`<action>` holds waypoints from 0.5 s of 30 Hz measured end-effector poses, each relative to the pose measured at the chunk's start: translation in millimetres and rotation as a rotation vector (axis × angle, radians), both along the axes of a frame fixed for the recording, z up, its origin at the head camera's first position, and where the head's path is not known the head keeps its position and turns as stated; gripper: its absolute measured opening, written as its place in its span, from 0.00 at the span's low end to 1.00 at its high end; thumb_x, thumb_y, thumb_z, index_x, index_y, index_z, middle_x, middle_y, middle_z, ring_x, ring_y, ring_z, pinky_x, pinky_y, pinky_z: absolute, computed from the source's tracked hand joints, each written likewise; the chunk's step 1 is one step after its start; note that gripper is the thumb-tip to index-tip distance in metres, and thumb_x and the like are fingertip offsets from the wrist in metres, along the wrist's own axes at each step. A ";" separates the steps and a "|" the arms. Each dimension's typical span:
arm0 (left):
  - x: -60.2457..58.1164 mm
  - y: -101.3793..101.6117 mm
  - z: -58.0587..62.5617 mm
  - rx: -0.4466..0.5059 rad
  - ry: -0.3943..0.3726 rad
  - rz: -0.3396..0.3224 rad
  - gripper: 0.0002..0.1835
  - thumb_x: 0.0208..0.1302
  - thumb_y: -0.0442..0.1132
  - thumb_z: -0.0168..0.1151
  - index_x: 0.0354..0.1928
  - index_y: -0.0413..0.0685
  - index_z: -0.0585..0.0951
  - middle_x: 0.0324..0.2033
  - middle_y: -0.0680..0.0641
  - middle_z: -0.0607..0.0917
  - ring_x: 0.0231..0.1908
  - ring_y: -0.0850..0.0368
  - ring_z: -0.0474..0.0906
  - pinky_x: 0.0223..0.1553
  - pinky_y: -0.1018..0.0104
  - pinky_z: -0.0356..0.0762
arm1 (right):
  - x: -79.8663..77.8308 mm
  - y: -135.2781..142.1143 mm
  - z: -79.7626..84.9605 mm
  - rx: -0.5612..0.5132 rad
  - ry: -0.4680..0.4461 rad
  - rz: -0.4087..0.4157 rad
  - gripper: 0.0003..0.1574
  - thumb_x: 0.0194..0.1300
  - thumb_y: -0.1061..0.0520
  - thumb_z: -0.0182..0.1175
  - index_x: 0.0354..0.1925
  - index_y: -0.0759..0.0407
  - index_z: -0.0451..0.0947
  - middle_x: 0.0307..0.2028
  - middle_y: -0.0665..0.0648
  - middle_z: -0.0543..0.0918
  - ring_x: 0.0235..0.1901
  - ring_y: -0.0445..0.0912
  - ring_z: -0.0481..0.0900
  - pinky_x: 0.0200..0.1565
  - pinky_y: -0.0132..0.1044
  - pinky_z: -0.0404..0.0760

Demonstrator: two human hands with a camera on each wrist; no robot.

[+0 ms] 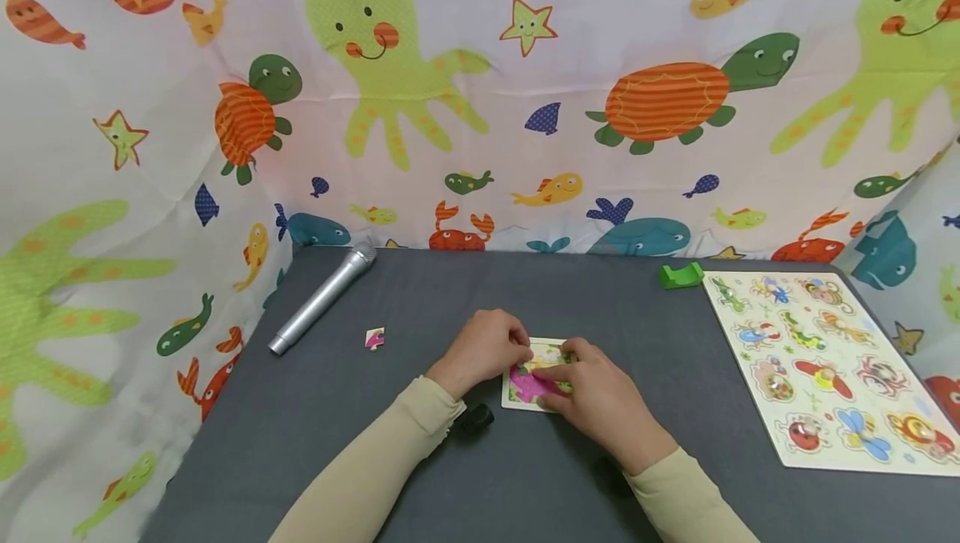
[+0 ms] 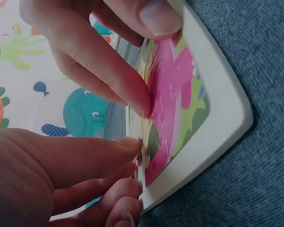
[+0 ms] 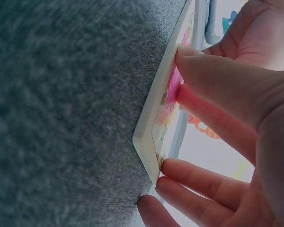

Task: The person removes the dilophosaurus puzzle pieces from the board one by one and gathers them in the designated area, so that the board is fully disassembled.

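A small jigsaw puzzle in a white tray (image 1: 517, 404) lies on the table between both hands, its picture pink, green and yellow. My left hand (image 1: 483, 347) is at the tray's left side, thumb and fingertips pinching a small puzzle piece (image 2: 139, 155) at the picture's edge; the fingers hide most of it. From the right, my right hand (image 1: 600, 401) reaches over the tray. Its index finger (image 3: 199, 106) touches the pink pieces, the thumb rests at the near edge, and other fairly straight fingers lie at the tray's right edge.
A loose pink puzzle piece (image 1: 374, 339) lies left of the hands, near a silver microphone (image 1: 322, 301). To the right is a large insect-picture board (image 1: 780, 443), with a green block-like piece (image 1: 681, 276) at its far left corner. A sea-animal curtain (image 1: 465, 109) hangs behind the table.
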State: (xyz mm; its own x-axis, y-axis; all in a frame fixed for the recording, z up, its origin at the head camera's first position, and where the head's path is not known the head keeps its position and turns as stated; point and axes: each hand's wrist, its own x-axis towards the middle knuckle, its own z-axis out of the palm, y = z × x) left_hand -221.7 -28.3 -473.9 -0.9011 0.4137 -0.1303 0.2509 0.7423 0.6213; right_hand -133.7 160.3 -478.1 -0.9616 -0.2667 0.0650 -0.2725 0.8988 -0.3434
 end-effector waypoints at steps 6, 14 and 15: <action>1.0 0.6 1.2 -0.001 -0.033 -0.001 0.06 0.66 0.45 0.76 0.33 0.54 0.92 0.26 0.57 0.87 0.28 0.59 0.80 0.27 0.66 0.76 | 0.8 0.8 1.8 0.021 0.009 -0.001 0.27 0.57 0.42 0.83 0.55 0.40 0.92 0.55 0.60 0.83 0.52 0.52 0.80 0.50 0.51 0.90; 3.6 0.2 2.8 0.010 -0.024 0.031 0.07 0.68 0.45 0.73 0.31 0.54 0.90 0.24 0.57 0.86 0.25 0.59 0.78 0.25 0.67 0.74 | -0.9 -0.8 1.5 0.030 0.007 0.011 0.27 0.57 0.41 0.83 0.55 0.39 0.92 0.47 0.56 0.81 0.43 0.46 0.77 0.40 0.42 0.86; 3.9 0.4 2.7 0.014 -0.017 0.035 0.07 0.68 0.44 0.73 0.31 0.54 0.90 0.23 0.56 0.85 0.24 0.60 0.78 0.25 0.67 0.73 | -1.0 -1.0 1.3 0.030 0.009 0.013 0.26 0.57 0.41 0.83 0.55 0.39 0.92 0.47 0.55 0.81 0.42 0.46 0.76 0.39 0.41 0.85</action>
